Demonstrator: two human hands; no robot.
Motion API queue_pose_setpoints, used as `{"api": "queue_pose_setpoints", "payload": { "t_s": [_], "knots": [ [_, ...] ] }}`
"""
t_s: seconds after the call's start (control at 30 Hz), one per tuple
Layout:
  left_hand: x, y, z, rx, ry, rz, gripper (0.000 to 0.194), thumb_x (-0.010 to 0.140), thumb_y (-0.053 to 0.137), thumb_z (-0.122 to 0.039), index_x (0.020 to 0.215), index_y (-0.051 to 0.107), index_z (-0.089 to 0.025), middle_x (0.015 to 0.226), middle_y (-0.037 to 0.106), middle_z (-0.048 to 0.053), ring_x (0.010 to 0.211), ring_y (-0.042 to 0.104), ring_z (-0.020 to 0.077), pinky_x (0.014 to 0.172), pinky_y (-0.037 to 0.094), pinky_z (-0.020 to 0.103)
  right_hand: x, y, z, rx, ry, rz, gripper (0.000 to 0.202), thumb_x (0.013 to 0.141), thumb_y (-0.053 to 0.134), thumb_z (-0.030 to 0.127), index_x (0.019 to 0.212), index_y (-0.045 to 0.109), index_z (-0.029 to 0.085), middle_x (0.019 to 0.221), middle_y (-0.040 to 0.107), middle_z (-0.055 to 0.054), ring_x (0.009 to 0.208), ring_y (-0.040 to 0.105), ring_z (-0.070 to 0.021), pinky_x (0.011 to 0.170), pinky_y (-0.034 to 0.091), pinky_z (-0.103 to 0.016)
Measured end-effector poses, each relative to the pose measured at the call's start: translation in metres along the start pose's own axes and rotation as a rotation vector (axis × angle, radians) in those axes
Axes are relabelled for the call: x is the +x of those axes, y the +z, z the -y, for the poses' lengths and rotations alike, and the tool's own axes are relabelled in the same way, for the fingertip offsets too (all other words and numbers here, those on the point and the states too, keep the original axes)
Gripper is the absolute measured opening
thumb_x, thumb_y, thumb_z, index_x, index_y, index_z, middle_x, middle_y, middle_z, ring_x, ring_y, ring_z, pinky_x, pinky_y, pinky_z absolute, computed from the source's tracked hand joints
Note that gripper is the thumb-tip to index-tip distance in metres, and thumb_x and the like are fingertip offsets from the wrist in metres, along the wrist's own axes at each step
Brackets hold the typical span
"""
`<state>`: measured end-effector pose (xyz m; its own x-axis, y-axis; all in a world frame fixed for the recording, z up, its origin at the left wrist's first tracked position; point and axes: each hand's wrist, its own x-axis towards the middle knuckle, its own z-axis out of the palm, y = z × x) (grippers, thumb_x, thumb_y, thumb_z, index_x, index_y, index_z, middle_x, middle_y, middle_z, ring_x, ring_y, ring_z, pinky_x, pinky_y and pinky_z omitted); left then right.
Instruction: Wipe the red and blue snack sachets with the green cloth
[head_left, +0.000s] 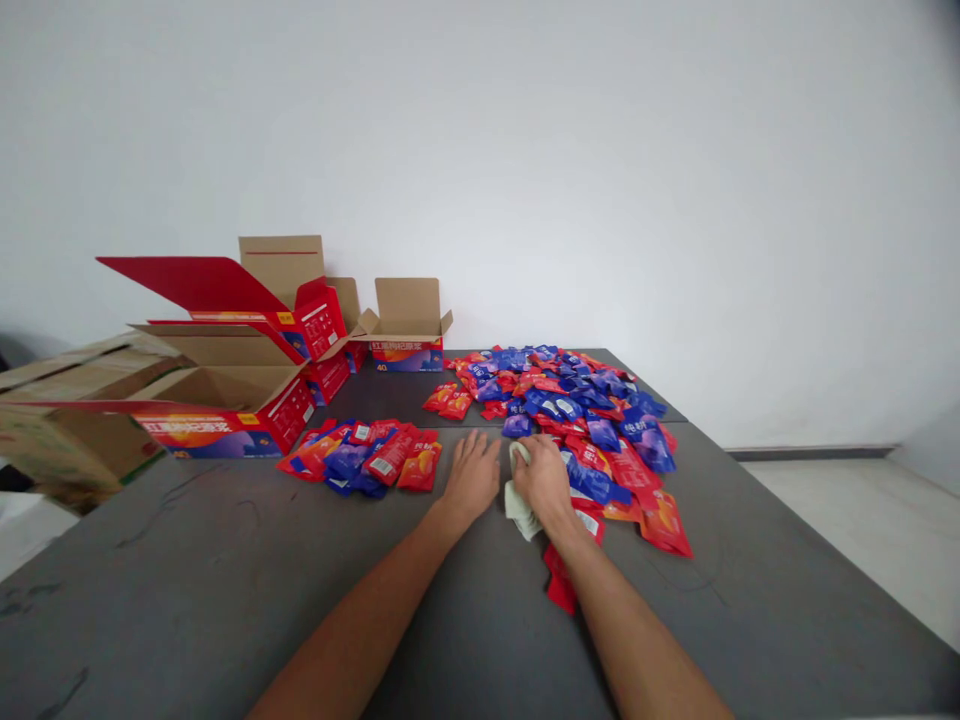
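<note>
My left hand (472,472) lies flat on the dark table (465,600), fingers apart, holding nothing. To its right, my right hand (541,478) is closed on a pale greenish cloth (519,508), which hangs out below the fingers onto the tabletop. Red and blue packets (592,470) form a large heap beyond and to the right of that hand, with a few red ones (561,585) partly under the right forearm. A smaller group of red and blue packets (364,458) lies left of my left hand.
Open red cartons (217,430) with raised flaps stand at the left. Another open carton (407,355) is at the back, near the white wall. Brown cardboard boxes (82,430) sit beyond the table's left edge.
</note>
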<state>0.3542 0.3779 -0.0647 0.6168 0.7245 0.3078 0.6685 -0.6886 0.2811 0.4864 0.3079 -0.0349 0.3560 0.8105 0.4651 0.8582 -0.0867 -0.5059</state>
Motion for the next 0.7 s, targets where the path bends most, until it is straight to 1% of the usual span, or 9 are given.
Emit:
{"api": "queue_pose_setpoints", "payload": {
  "t_s": [0.1, 0.23, 0.3, 0.37, 0.43, 0.5, 0.6, 0.7],
  "knots": [
    [0.028, 0.01, -0.01, -0.08, 0.035, 0.047, 0.051, 0.096, 0.04, -0.023, 0.146, 0.044, -0.018, 0.154, 0.042, 0.015, 0.146, 0.032, 0.028, 0.119, 0.027, 0.048, 0.006, 0.0, -0.011, -0.011, 0.059, -0.046, 0.021, 0.089, 0.053, 0.016, 0.1, 0.071, 0.015, 0.103, 0.065, -0.012, 0.101, 0.058, -0.0228, 0.095, 0.044, -0.031],
    [0.062, 0.026, -0.017, -0.125, 0.053, 0.137, 0.055, 0.096, 0.039, -0.026, 0.151, 0.038, -0.018, 0.161, 0.032, 0.015, 0.148, 0.028, 0.0286, 0.119, 0.026, 0.048, 0.009, 0.003, -0.02, -0.023, 0.113, -0.072, 0.02, 0.09, 0.052, 0.019, 0.099, 0.07, 0.016, 0.103, 0.065, -0.012, 0.1, 0.059, -0.0228, 0.094, 0.044, -0.031],
    [0.073, 0.033, -0.018, -0.127, 0.048, 0.186, 0.059, 0.095, 0.042, -0.027, 0.152, 0.035, -0.019, 0.162, 0.028, 0.015, 0.15, 0.025, 0.0304, 0.119, 0.025, 0.051, 0.009, 0.004, -0.022, -0.028, 0.113, -0.077, 0.021, 0.091, 0.05, 0.02, 0.099, 0.07, 0.017, 0.102, 0.065, -0.012, 0.099, 0.059, -0.0225, 0.093, 0.044, -0.031],
    [0.079, 0.039, -0.017, -0.12, 0.044, 0.211, 0.06, 0.094, 0.044, -0.028, 0.153, 0.035, -0.02, 0.163, 0.028, 0.015, 0.15, 0.024, 0.0311, 0.119, 0.023, 0.054, 0.008, 0.006, -0.023, -0.031, 0.102, -0.08, 0.021, 0.091, 0.05, 0.019, 0.098, 0.07, 0.017, 0.102, 0.065, -0.012, 0.099, 0.059, -0.0221, 0.092, 0.044, -0.031],
    [0.079, 0.041, -0.016, -0.106, 0.046, 0.215, 0.059, 0.094, 0.043, -0.028, 0.152, 0.036, -0.022, 0.162, 0.03, 0.014, 0.149, 0.026, 0.0304, 0.119, 0.022, 0.055, 0.008, 0.006, -0.023, -0.04, 0.096, -0.082, 0.02, 0.091, 0.051, 0.019, 0.097, 0.07, 0.017, 0.101, 0.066, -0.011, 0.098, 0.059, -0.0219, 0.092, 0.044, -0.031],
    [0.074, 0.038, -0.015, -0.089, 0.063, 0.207, 0.057, 0.095, 0.042, -0.027, 0.152, 0.037, -0.022, 0.161, 0.032, 0.014, 0.148, 0.029, 0.0299, 0.119, 0.022, 0.055, 0.008, 0.006, -0.022, -0.053, 0.097, -0.076, 0.02, 0.09, 0.052, 0.019, 0.097, 0.07, 0.017, 0.101, 0.066, -0.012, 0.097, 0.059, -0.022, 0.092, 0.044, -0.031],
    [0.06, 0.029, -0.016, -0.062, 0.085, 0.187, 0.053, 0.097, 0.037, -0.028, 0.149, 0.041, -0.02, 0.159, 0.037, 0.013, 0.146, 0.033, 0.0297, 0.118, 0.025, 0.053, 0.008, 0.005, -0.02, -0.071, 0.101, -0.059, 0.02, 0.089, 0.053, 0.02, 0.098, 0.07, 0.016, 0.101, 0.066, -0.012, 0.097, 0.059, -0.0225, 0.091, 0.044, -0.03],
    [0.04, 0.016, -0.017, -0.047, 0.08, 0.149, 0.049, 0.099, 0.033, -0.031, 0.144, 0.049, -0.017, 0.153, 0.046, 0.015, 0.141, 0.04, 0.0294, 0.116, 0.03, 0.049, 0.007, 0.004, -0.019, -0.076, 0.093, -0.044, 0.019, 0.088, 0.054, 0.02, 0.097, 0.071, 0.015, 0.099, 0.067, -0.013, 0.096, 0.06, -0.0227, 0.09, 0.044, -0.03]
  ]
}}
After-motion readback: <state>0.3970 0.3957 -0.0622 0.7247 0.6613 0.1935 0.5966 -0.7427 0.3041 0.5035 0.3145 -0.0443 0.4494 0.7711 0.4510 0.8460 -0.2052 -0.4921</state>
